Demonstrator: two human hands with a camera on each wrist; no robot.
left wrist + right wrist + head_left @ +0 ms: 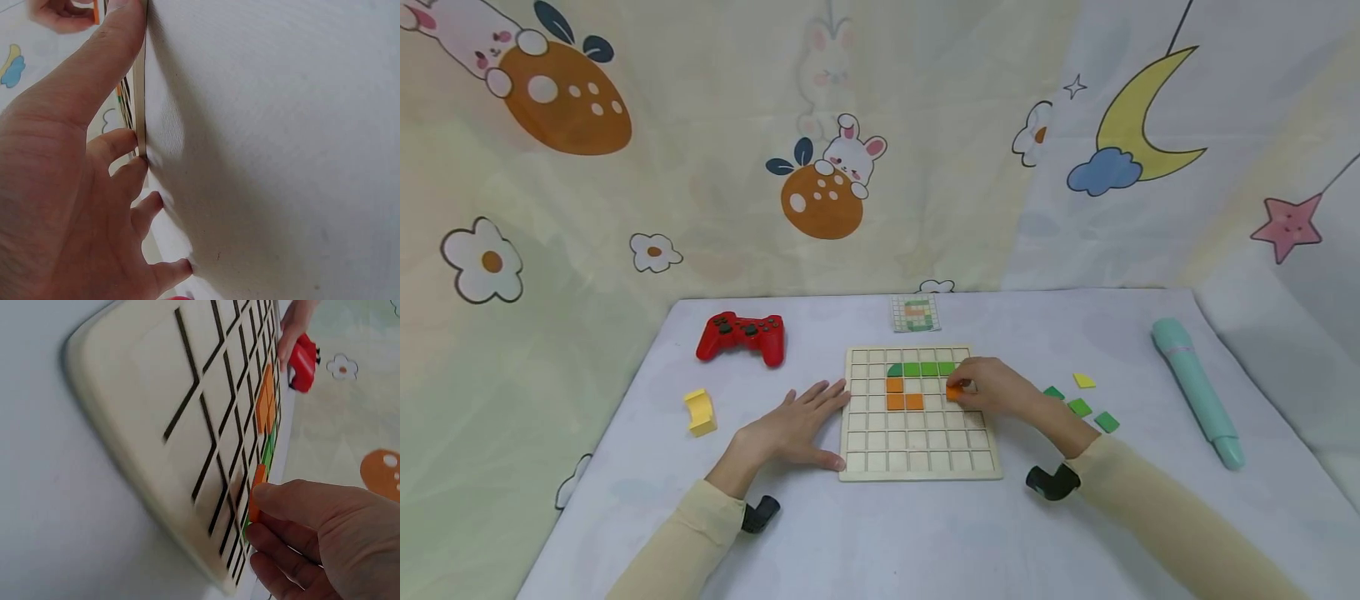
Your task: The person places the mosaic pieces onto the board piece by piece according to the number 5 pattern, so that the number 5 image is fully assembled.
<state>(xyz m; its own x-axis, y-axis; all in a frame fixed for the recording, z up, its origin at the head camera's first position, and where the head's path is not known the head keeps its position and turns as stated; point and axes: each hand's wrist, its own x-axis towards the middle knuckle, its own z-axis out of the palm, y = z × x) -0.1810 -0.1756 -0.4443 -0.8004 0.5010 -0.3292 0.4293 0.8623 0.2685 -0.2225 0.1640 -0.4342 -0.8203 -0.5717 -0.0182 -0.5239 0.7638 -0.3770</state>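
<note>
A pale wooden grid board (917, 462) lies flat on the table. Several green tiles (928, 368) form a row near its top, with a dark green rounded tile (895, 370) at the left end. Below them, orange tiles (896, 402) fill a few squares. My right hand (996, 386) pinches another orange tile (257, 490) between thumb and fingers, right at the board's grid on the right side. My left hand (793, 423) has its fingers spread, thumb and fingertips against the board's left edge; the left wrist view shows the thumb (115, 44) along that edge.
Loose green tiles (1079, 407) and a yellow tile (1084, 380) lie right of the board. A small pattern card (914, 313) is behind it. A red game controller (742, 335) and yellow block (701, 412) sit left; a teal cylinder (1198, 392) lies far right.
</note>
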